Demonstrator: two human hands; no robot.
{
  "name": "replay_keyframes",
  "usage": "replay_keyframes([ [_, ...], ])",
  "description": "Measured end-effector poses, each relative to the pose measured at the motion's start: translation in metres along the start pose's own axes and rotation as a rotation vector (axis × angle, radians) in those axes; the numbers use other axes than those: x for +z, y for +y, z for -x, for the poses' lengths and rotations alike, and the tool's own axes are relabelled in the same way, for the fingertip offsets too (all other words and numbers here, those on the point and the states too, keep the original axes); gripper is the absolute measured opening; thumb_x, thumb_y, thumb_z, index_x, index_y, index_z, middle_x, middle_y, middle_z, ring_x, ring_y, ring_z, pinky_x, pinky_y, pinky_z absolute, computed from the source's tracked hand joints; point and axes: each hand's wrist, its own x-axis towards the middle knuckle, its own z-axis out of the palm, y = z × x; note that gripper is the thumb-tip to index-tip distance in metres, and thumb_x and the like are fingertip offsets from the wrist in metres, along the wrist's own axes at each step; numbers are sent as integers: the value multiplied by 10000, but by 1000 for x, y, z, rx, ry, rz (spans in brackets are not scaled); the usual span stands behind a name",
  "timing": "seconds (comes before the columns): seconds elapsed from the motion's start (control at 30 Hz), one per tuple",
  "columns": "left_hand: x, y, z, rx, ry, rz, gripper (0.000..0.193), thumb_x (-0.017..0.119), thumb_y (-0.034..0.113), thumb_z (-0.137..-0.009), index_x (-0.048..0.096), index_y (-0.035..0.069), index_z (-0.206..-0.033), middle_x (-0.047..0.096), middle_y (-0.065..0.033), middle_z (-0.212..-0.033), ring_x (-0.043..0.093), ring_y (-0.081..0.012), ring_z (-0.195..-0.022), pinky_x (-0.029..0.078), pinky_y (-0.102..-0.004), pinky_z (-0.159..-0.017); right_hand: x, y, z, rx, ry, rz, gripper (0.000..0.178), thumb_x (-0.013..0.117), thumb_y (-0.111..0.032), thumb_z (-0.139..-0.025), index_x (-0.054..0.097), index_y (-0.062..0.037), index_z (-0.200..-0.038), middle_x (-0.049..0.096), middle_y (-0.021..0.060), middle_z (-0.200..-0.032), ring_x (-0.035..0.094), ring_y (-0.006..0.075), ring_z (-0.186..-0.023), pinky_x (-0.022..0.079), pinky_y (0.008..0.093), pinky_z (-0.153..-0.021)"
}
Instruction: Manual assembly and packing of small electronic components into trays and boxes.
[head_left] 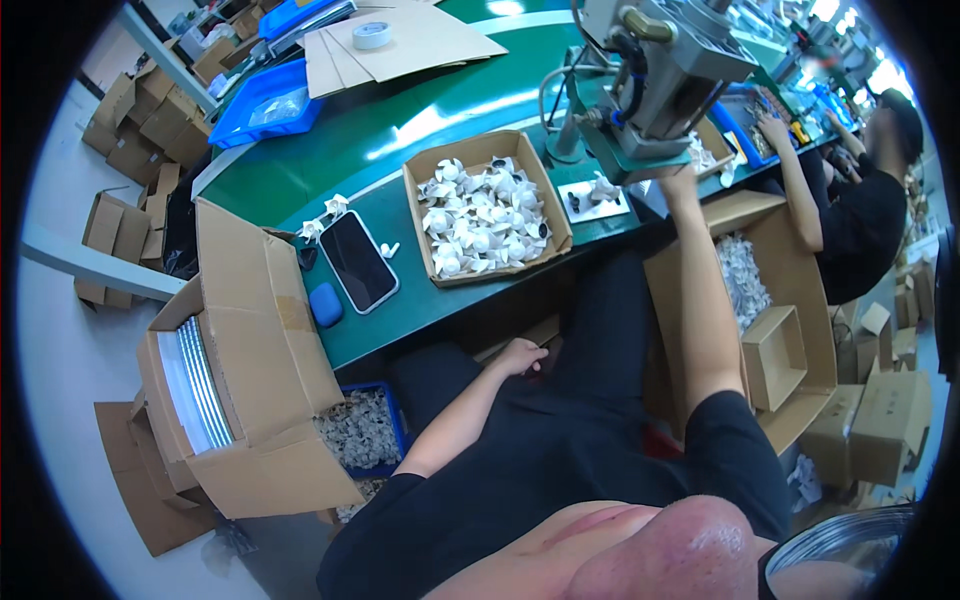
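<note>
My left hand (522,357) lies over my lap with its fingers curled closed; whether anything is inside cannot be seen. Stretched forward, my right hand (678,186) is at the lower end of a grey bench press (672,90), whose head hides the fingers. Close by, a small white plate (610,211) on the bench carries white and black small parts. A cardboard tray (427,262) to its left is filled with white plastic fan wheels (480,215), a few showing black centres.
A phone (357,262), a blue case (325,304) and loose white pieces lie on the green bench (400,330). Open cartons stand left (265,330) and right (820,400) of me. A blue bin (398,410) holds grey parts. At right, another person (870,230) works.
</note>
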Motion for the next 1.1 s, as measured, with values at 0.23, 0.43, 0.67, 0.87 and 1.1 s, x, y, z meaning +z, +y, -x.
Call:
replay_keyframes([
  [0.23,-15,4,4,-9,62,21,303,661,311,-974,749,27,-921,706,-38,-705,546,-129,-464,430,-305,-445,20,28,6,-28,-463,310,198,702,-16,-815,704,13,-1011,723,126,-938,686,213,-928,538,373,-788],
  [0.43,-23,0,11,-15,131,70,340,610,334,-1000,740,24,-957,688,-38,-693,554,-123,-484,439,-309,-448,-7,-60,68,47,-542,-172,278,751,-119,-836,698,33,-1063,716,130,-991,657,215,-956,506,345,-859],
  [0.67,-15,-16,-12,-86,85,83,293,591,309,-1024,698,40,-975,692,-39,-795,568,-105,-565,457,-293,-444,8,-90,95,-9,-171,-72,402,827,-177,-806,665,68,-1080,709,136,-934,659,216,-878,507,312,-841],
  [0.87,-4,4,-14,-101,-23,55,312,579,333,-1032,682,39,-1022,694,-45,-824,554,-91,-557,445,-264,-427,14,-140,142,-532,-57,0,512,846,-109,-683,691,-1,-1160,708,141,-1061,653,320,-994,503,407,-937],
  [1.1,-6,32,12,-113,-136,253,304,581,321,-1038,675,36,-1082,650,-38,-832,488,-86,-546,371,-229,-444,26,-214,110,-557,-204,-52,508,836,-116,-710,702,-49,-1196,703,105,-1025,640,327,-1022,483,423,-940],
])
